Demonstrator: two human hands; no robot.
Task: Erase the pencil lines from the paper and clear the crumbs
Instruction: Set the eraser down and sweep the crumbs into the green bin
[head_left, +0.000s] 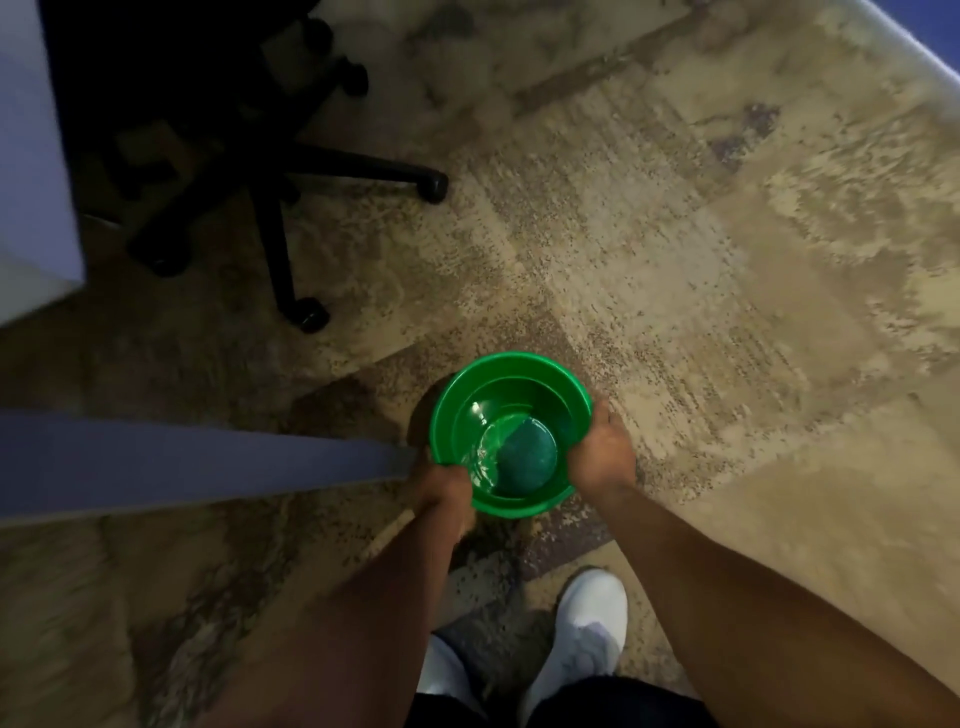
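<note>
A round green plastic bin is below me, over the mottled beige carpet; I look straight down into it and its inside holds nothing but shiny reflections. My left hand grips its near-left rim. My right hand grips its right rim, fingers curled over the edge. Whether the bin stands on the floor or hangs in my hands cannot be told. No paper, pencil lines, eraser or crumbs are in view.
A pale desk edge juts in from the left, right beside my left hand. A second pale panel stands at far left. A black office chair base with castors sits at upper left. My white shoes are below.
</note>
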